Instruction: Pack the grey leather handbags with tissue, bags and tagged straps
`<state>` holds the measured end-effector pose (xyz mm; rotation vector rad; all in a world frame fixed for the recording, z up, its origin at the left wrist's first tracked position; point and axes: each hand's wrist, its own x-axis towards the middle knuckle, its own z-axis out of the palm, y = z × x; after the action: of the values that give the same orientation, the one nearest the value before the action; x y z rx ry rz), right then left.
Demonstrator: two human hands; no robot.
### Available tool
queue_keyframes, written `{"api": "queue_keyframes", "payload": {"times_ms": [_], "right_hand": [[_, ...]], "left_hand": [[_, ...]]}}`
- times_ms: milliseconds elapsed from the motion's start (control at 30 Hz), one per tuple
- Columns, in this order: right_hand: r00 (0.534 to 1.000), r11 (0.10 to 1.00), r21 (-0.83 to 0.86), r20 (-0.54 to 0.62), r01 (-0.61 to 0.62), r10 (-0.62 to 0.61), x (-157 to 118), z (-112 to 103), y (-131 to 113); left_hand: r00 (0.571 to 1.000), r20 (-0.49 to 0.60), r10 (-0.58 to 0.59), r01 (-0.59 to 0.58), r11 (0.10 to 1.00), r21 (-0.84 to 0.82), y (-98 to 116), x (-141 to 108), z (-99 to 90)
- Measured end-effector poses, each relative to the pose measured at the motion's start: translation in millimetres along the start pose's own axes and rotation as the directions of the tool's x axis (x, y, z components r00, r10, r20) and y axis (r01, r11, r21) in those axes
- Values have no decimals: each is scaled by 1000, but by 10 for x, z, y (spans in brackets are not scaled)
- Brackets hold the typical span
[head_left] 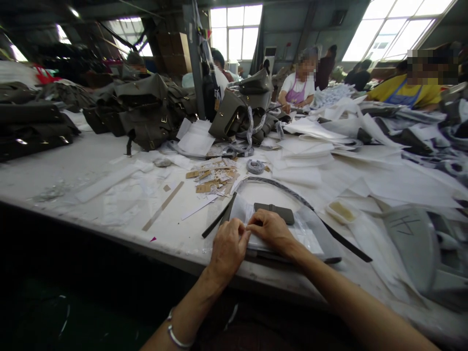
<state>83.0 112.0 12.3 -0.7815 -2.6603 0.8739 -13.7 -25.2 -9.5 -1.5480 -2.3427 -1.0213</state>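
Observation:
A bag piece with a long curved strap [278, 183] lies at the table's front edge, partly covered by translucent wrapping [310, 222]. On top of it rests a small dark grey-green flat item [280, 213]. My left hand [229, 243] is closed in a pinch over the wrapping's left side. Touching or almost touching its fingertips, my right hand [269, 229] also pinches, just in front of the dark item. Whatever the fingertips hold is too small to make out. A clear plastic packet and white sheet [310, 242] lie beneath and beside my right hand.
Brown and white paper scraps [212, 178] and a coiled grey strip [255, 166] lie beyond my hands. Dark bags [142, 109] are piled at the back left. White sheets [373, 170] and a shallow dish [341, 212] are to the right. People sit across the table [109, 146].

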Motion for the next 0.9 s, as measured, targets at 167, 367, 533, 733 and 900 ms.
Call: {"api": "queue_keyframes", "payload": {"times_ms": [167, 367, 533, 733, 900], "right_hand": [[997, 998, -25, 51, -52, 53, 15, -45, -53], [998, 997, -68, 59, -26, 31, 24, -57, -67], [998, 996, -85, -57, -5, 0, 35, -57, -69], [859, 983, 184, -507, 26, 72, -496, -747, -7], [563, 906, 138, -743, -400, 361, -1501, -1719, 609]], "left_hand": [[922, -123, 366, -358, 930, 86, 72, -179, -74], [911, -10, 413, -401, 889, 221, 104, -407, -35], [936, 10, 351, -342, 907, 247, 123, -377, 9], [941, 33, 336, -333, 910, 246, 141, -371, -5], [937, 12, 349, -342, 911, 231, 119, -375, 13]]}}
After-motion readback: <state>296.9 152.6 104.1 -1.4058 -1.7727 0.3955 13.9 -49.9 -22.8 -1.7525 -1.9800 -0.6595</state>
